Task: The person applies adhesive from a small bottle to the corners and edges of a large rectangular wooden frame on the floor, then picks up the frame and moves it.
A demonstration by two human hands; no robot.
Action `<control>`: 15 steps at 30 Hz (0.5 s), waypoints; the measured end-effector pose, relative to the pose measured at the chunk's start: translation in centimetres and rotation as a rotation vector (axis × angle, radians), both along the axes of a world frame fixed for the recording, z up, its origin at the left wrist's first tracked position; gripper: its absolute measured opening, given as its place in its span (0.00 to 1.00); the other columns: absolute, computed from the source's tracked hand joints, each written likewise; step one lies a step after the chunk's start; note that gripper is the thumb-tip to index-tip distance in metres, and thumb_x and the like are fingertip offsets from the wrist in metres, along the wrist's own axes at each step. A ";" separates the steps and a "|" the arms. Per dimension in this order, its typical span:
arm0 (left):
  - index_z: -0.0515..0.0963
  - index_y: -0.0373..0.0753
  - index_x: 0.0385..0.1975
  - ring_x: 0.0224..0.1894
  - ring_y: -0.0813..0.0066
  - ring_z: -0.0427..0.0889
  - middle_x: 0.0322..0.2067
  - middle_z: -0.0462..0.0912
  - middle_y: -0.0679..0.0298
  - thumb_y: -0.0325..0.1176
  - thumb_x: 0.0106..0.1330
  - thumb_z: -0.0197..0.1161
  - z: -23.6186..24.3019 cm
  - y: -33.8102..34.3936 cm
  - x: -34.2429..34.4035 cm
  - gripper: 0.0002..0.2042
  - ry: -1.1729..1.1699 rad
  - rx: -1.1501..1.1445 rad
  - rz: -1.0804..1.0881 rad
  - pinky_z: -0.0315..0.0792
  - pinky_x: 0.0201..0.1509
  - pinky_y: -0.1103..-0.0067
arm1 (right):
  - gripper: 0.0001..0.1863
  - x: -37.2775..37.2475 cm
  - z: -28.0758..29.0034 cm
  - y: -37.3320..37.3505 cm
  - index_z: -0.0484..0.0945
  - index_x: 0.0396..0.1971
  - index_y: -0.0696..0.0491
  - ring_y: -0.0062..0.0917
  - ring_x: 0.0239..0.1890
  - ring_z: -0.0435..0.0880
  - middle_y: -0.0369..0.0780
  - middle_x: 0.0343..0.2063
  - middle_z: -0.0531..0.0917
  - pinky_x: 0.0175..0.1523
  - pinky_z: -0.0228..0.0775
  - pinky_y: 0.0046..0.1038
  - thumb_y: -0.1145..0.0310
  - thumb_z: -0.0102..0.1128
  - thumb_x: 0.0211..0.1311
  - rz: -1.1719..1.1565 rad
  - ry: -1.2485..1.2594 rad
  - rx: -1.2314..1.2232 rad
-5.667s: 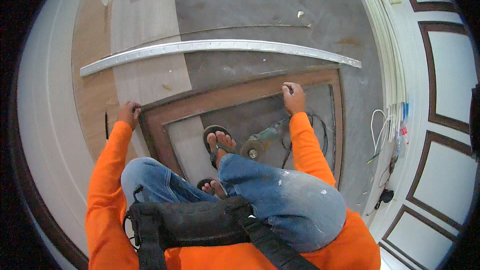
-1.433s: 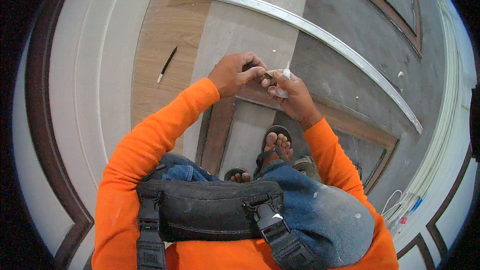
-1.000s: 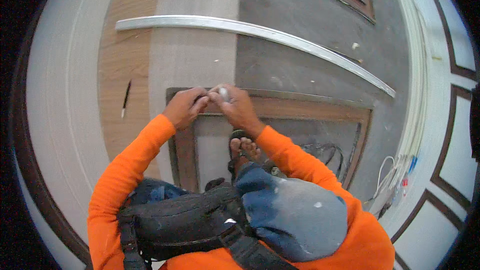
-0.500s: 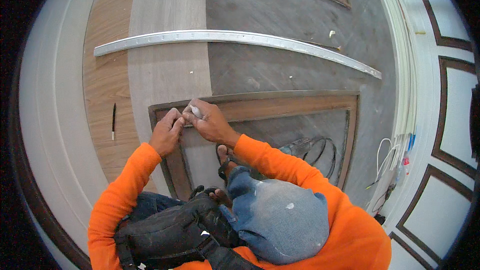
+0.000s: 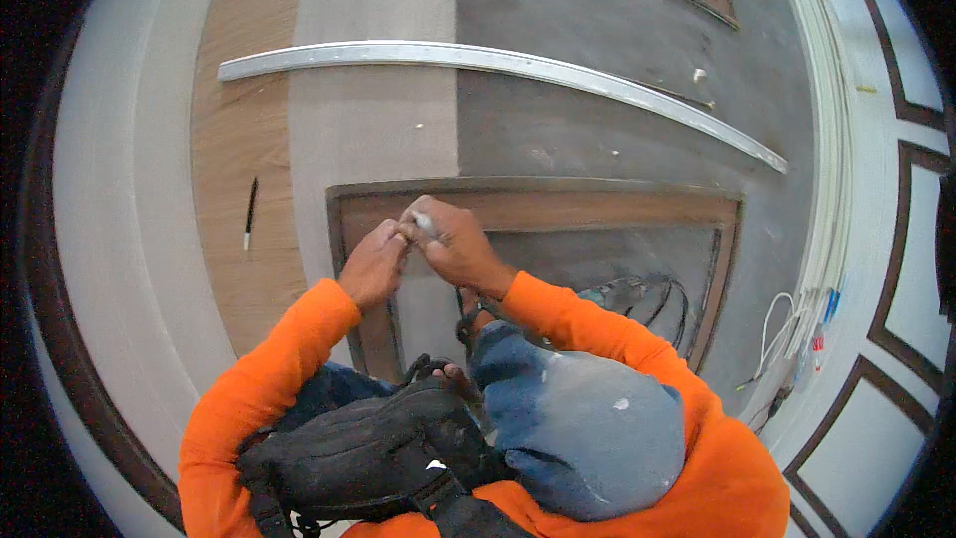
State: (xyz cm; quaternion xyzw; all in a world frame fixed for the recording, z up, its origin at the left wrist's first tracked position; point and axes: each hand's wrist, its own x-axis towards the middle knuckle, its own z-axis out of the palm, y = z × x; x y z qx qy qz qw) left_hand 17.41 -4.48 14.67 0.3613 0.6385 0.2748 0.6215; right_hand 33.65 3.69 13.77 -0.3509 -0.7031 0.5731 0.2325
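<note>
Over the frame's (image 5: pixel 597 209) far corner, left hand (image 5: pixel 374 265) and right hand (image 5: pixel 456 244) meet, the right wrapped round a white tube (image 5: pixel 425 225) best held steady, the left's grip hidden from me.

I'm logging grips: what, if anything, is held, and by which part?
The right hand holds a small white object, gripped part unclear; whether the left hand holds anything is hidden.

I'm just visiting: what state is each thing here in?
Small white bottle, held in the right hand, partly hidden.
Left hand, fingers bent, close against the right hand.
Brown wooden rectangular frame, lying flat.
Long white strip, lying beyond the frame.
Slim black-and-white pen, lying flat.
Black cable, looped inside the frame.
</note>
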 end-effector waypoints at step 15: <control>0.79 0.39 0.50 0.38 0.70 0.85 0.37 0.86 0.57 0.35 0.69 0.61 -0.1 3.4 -4.6 0.13 0.534 0.376 0.340 0.78 0.46 0.76 | 0.11 -0.9 0.0 3.2 0.76 0.46 0.50 0.15 0.34 0.77 0.32 0.35 0.80 0.42 0.74 0.22 0.63 0.60 0.69 -0.105 0.292 -1.054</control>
